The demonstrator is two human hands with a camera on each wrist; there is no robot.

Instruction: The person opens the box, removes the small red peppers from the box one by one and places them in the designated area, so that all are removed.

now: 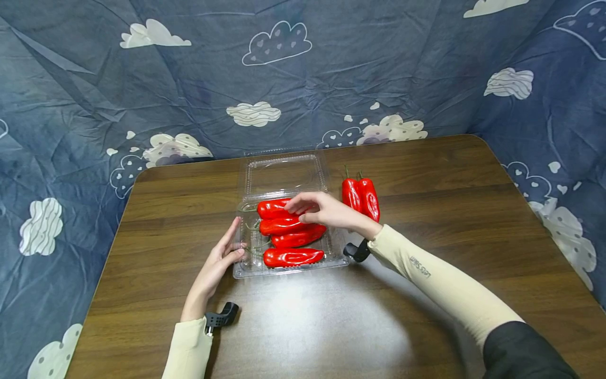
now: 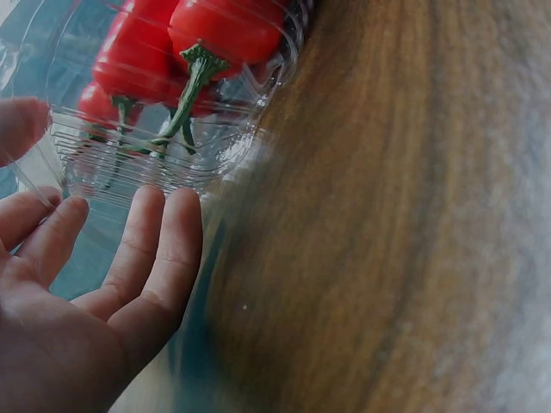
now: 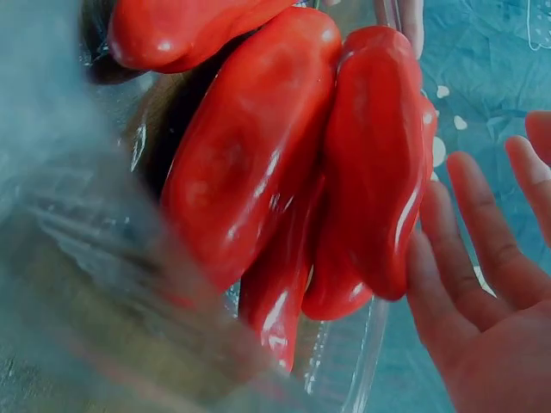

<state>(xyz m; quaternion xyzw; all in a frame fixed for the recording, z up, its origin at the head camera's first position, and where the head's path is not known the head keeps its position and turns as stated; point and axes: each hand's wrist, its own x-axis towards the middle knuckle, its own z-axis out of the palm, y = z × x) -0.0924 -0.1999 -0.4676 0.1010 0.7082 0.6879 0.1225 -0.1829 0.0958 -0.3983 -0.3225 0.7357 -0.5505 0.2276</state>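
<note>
Several glossy red peppers (image 1: 293,257) with green stems lie side by side in a clear plastic clamshell box (image 1: 246,271). My left hand (image 1: 219,265) is at the box's left side, fingertips right at its ridged wall in the left wrist view and thumb by the rim. Over the far end of the box is my right hand (image 1: 326,209), fingers extended. In the right wrist view its fingertips meet the side of the outermost pepper (image 3: 370,155), which overlaps others beneath it. The right hand partly covers the back peppers in the head view.
Hinged open, the box's clear lid (image 1: 286,173) lies towards the table's back edge. Two more red peppers (image 1: 368,197) lie together right of the box, beyond my right forearm. Behind the wooden table (image 1: 450,210) hangs a blue cloud-patterned cloth (image 1: 331,63).
</note>
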